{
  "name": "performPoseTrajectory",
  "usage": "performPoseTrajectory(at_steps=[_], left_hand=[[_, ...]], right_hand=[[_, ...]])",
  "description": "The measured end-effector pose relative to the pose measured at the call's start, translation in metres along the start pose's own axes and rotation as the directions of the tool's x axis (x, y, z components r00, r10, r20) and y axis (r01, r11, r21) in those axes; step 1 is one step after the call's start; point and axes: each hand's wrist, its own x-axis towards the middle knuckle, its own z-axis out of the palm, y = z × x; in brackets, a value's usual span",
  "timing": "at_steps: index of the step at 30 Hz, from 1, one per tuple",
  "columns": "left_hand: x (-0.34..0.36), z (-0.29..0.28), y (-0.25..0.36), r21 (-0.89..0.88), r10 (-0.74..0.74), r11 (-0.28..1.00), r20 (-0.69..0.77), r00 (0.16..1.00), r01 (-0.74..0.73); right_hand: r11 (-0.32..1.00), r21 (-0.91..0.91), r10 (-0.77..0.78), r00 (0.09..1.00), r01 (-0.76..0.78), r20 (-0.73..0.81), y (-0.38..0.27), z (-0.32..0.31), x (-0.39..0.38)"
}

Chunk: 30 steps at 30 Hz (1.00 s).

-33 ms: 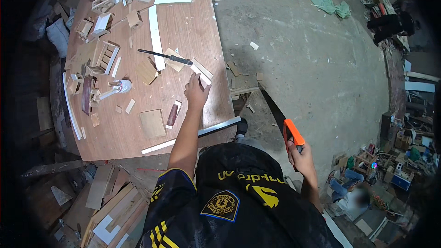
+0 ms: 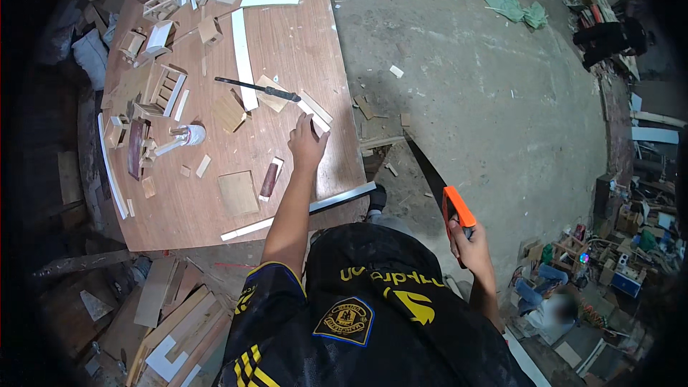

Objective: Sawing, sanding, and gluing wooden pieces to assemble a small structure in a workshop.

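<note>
My right hand [image 2: 469,244] grips a handsaw [image 2: 459,208] by its orange and black handle, out to the right of the table. The saw's dark blade points up and away over the floor. My left hand [image 2: 307,145] is closed on the near end of a short pale wood strip [image 2: 313,115] lying near the table's right edge. Just beyond that strip lies a dark, slim tool [image 2: 265,88], its thicker end almost touching the wood. Under the tool is a thin square wood piece [image 2: 272,100]. A dark red and white block [image 2: 270,179] rests left of my forearm.
Small wooden frames [image 2: 168,92], a white jar with a stick [image 2: 192,135] and several offcuts cover the table's left side. A long white strip [image 2: 344,195] lies along the near edge. Planks [image 2: 175,340] lean below left. Another person [image 2: 552,312] sits at the lower right.
</note>
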Motion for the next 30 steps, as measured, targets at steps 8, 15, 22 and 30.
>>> performPoseTrajectory(at_steps=[8, 15, 22, 30], left_hand=[[0.016, -0.002, 0.016, 0.029, -0.051, 0.998, 0.032, 0.998, 0.05], [0.029, 0.004, 0.015, 0.017, -0.02, 1.0, 0.003, 1.0, 0.02], [0.039, 0.01, 0.012, 0.022, 0.008, 1.0, -0.014, 1.0, -0.008], [0.038, 0.007, 0.022, 0.067, -0.042, 0.997, 0.003, 0.999, 0.042]], right_hand=[[1.0, 0.016, -0.008, 1.0, 0.008, -0.03, 0.006, -0.003, -0.003], [0.999, 0.016, 0.038, 0.998, -0.037, -0.044, 0.011, -0.006, -0.005], [0.998, 0.007, 0.062, 0.996, -0.062, -0.064, 0.016, -0.009, -0.005], [0.998, 0.0, 0.068, 0.996, -0.068, -0.057, 0.015, -0.013, -0.005]])
